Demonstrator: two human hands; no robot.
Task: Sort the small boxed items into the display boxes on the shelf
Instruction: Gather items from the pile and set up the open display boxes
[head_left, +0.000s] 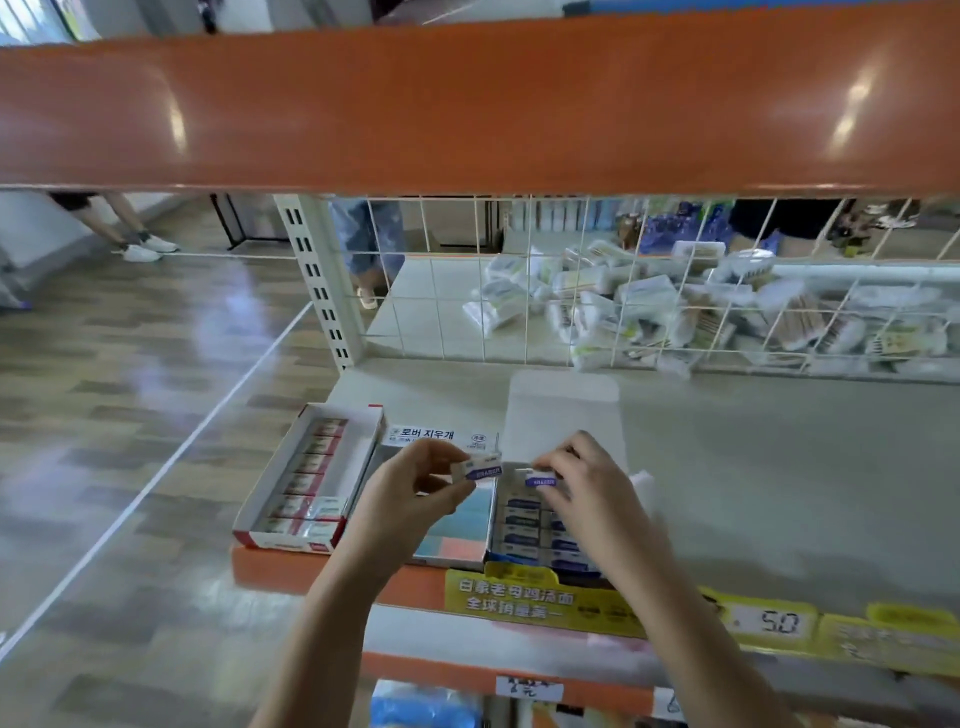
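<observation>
Low in the frame's centre, our left hand (415, 486) pinches a small eraser box (480, 466) in its fingers. Our right hand (589, 480) pinches another (540, 479) over the blue display box (524, 525), partly hiding its rows. The shelf (779, 467) lies bare to the right.

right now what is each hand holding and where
Left hand pinches a small eraser box by its left end; right hand pinches another eraser box at its right end.
</observation>
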